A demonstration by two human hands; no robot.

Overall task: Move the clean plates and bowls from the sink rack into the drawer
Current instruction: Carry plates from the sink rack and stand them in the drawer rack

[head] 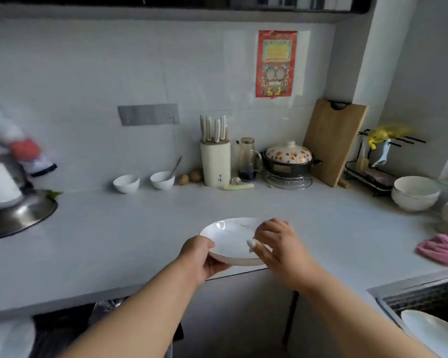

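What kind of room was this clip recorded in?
Most likely a home kitchen: a knife block and a lidded pot stand on the counter against a tiled wall, a wooden cutting board leans nearby, and both hands hold a white plate.

No text, number or brand can be read with certainty in the head view. The red and yellow paper poster [276,63] on the grey tiled wall carries printed figures and what appear to be character bands, but all are too blurred to read. The cream cylindrical knife block [215,163] on the pale countertop bears a small dark mark low on its front, also illegible. The black casserole pot with floral lid [289,161] shows a rectangular label on its side; its content cannot be made out.
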